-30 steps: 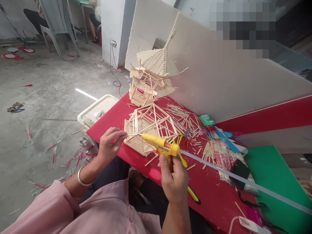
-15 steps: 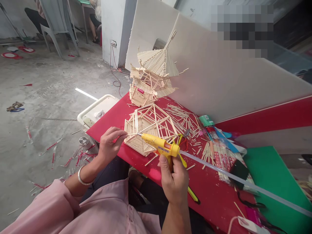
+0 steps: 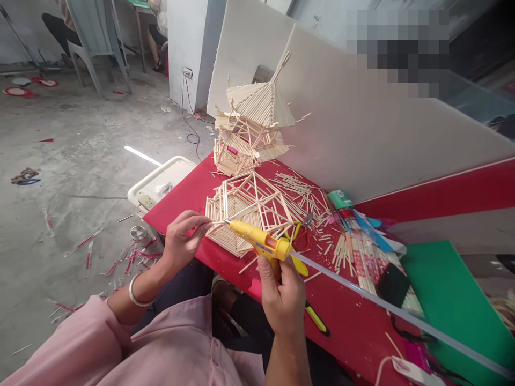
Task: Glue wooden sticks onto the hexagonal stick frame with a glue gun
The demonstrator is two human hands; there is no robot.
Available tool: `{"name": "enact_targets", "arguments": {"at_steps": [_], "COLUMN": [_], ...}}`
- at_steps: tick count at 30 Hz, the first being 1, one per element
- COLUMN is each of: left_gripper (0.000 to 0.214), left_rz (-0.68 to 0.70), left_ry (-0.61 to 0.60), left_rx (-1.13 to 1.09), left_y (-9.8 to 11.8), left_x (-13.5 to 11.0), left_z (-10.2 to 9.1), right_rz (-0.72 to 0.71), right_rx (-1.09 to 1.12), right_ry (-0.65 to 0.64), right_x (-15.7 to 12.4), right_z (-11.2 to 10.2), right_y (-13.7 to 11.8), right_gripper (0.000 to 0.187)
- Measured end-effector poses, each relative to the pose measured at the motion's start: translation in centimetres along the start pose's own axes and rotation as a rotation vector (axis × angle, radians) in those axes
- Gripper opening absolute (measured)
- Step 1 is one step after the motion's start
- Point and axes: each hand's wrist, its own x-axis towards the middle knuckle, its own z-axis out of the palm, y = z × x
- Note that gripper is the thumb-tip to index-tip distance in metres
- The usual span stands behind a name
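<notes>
My right hand [image 3: 284,297] grips a yellow hot glue gun [image 3: 259,244], a long clear glue stick [image 3: 402,316] trailing from its back. The nozzle touches the tip of a thin wooden stick [image 3: 215,222] that my left hand [image 3: 181,244] pinches between thumb and fingers. Just behind them on the red table [image 3: 354,321] lies a flat hexagonal frame of sticks [image 3: 245,209]. Further back stands a tiered stick tower with a pitched roof [image 3: 251,126].
Loose sticks [image 3: 301,193], scissors [image 3: 300,233], packets of sticks [image 3: 362,252] and a green board [image 3: 450,289] lie on the table's right. A white panel [image 3: 362,123] stands behind. A white bin [image 3: 159,182] sits at the table's left on a littered floor. Someone sits far back left.
The glue gun and my right hand have shifted slightly left and tilted. The left hand holds the stick in the same place.
</notes>
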Motion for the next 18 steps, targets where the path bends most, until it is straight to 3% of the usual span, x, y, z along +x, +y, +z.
{"name": "enact_targets", "arguments": {"at_steps": [10,18], "left_gripper": [0.011,0.009], "left_rz": [-0.015,0.065], "left_ry": [0.021,0.036], "left_rx": [0.028,0.058], "left_y": [-0.14,-0.62], "left_x": [0.01,0.02], "left_z": [-0.3,-0.27], "right_rz": [0.007,-0.021], "right_rx": [-0.013,-0.013], "right_ry": [0.027,0.016], "right_x": [-0.24,-0.21], "right_z": [0.12,-0.38], "right_y": [0.15,-0.32], "right_gripper": [0.034,0.029]}}
